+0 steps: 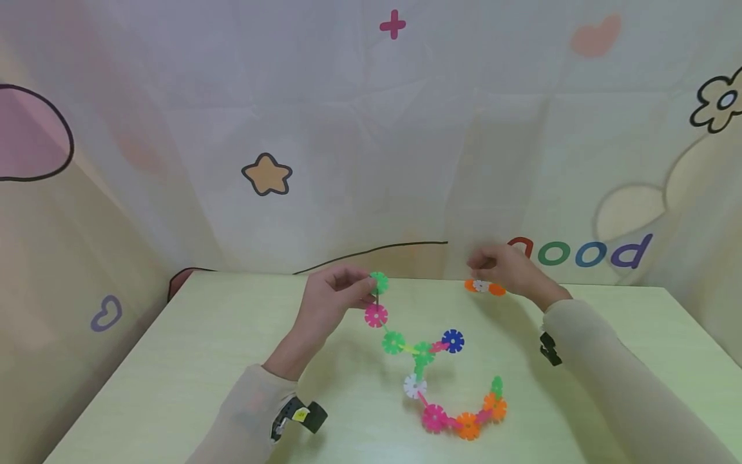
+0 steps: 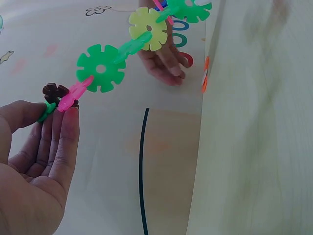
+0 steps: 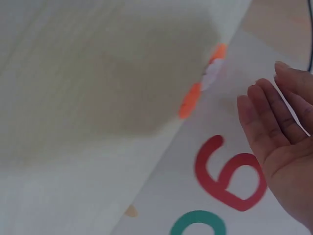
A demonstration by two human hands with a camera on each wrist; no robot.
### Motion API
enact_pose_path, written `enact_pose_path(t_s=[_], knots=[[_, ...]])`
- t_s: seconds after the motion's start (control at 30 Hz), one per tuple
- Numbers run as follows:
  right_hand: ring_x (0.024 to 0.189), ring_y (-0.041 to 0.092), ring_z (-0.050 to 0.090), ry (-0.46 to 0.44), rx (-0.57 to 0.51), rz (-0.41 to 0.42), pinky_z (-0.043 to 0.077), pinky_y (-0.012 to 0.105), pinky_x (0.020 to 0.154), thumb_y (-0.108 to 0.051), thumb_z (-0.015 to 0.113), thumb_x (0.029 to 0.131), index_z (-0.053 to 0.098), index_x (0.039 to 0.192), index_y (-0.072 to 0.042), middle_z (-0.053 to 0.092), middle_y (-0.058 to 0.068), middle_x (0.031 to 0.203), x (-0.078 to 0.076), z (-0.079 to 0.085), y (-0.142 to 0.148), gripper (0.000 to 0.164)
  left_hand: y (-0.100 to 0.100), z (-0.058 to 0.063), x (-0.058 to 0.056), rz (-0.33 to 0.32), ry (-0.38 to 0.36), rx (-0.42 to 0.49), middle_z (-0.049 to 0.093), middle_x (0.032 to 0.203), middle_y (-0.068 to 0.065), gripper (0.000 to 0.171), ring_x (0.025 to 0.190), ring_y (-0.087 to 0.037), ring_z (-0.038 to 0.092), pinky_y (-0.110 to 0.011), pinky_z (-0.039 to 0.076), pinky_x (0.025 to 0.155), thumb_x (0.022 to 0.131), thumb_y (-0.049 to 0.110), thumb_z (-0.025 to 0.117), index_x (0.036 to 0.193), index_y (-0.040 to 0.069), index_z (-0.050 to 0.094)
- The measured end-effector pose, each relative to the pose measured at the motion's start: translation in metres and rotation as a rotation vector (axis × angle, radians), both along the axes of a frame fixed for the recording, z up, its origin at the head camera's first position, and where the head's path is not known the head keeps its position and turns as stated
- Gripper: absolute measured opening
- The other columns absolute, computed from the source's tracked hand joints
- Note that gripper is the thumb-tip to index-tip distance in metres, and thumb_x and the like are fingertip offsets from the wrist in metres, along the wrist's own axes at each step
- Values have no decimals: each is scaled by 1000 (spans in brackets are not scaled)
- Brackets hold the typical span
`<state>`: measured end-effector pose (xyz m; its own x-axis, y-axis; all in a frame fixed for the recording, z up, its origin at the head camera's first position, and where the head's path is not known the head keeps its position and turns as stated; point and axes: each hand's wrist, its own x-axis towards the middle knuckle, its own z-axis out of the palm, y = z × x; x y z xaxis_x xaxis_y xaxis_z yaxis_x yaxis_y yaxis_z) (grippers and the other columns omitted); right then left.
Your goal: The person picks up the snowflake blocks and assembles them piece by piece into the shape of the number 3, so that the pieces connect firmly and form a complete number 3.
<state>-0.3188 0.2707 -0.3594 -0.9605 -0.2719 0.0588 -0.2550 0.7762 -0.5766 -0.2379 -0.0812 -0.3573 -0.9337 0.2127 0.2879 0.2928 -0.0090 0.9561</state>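
My left hand pinches a green notched plastic disc between thumb and fingers. From it hangs a chain of interlocking snowflake discs: a dark brown disc, a pink disc, then green and yellow ones. The chain branches to a blue disc and continues through a white disc to pink, orange and green discs at its lower end. My right hand, fingers relaxed and holding nothing, hovers just above two orange discs with a white disc between them.
The pale wooden table ends at a patterned curtain behind it. The orange and white discs lie by the table's back edge. A black wrist device sits on the left sleeve, another on the right.
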Motion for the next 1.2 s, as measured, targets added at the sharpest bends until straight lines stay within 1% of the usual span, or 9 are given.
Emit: enact_pose_path(t_s=[0.17,0.4,0.63,0.8,0.93,1.0,1.1,1.2], knots=[[109,39,63,-26,52,-31,59,51,96,-8,75,99,70,124,3,70,19,117,-7,-15,9,28,1,0,1,-9,0,9,77,99,-14,16,80,-20,76,-34,65,81,100,7,74,111,-5,74],[104,36,62,-41,93,-55,58,52,96,-3,79,94,73,117,0,70,16,111,-14,-29,15,24,2,1,1,-18,3,18,77,97,-14,16,79,-21,76,-36,65,81,99,7,74,110,-5,74],[102,35,62,-51,100,-45,58,53,96,-6,83,91,74,112,-2,69,14,109,-14,-36,13,23,2,0,0,-23,3,19,77,97,-13,15,79,-21,76,-37,65,82,99,7,74,110,-4,74],[98,34,61,-44,99,-38,59,49,91,-5,86,89,74,108,-1,67,13,103,-13,-37,11,22,2,0,0,-28,5,30,77,97,-13,13,79,-21,76,-37,65,82,99,5,74,109,-3,74],[95,31,59,-23,81,-19,58,43,84,-5,83,92,72,102,-3,66,10,98,-7,-33,7,15,2,-1,1,-23,3,24,76,97,-12,12,79,-20,76,-36,65,82,100,5,73,109,-3,74],[93,30,60,3,51,-2,57,39,82,-5,80,95,72,101,-4,66,8,97,-1,-28,2,10,2,-1,1,-22,-1,23,76,97,-12,12,79,-20,76,-36,65,82,100,5,74,109,-3,74],[94,29,61,50,-25,12,57,38,82,-7,76,99,70,104,-6,68,7,99,10,-14,-9,8,1,-1,1,-24,-5,23,76,97,-13,13,79,-20,76,-36,65,82,100,5,74,109,-3,74],[95,30,67,104,-129,27,61,42,84,-9,73,101,69,109,-6,71,9,104,24,7,-24,9,1,-1,1,-22,-10,22,76,98,-13,14,79,-20,76,-36,65,82,100,6,74,110,-4,73]])
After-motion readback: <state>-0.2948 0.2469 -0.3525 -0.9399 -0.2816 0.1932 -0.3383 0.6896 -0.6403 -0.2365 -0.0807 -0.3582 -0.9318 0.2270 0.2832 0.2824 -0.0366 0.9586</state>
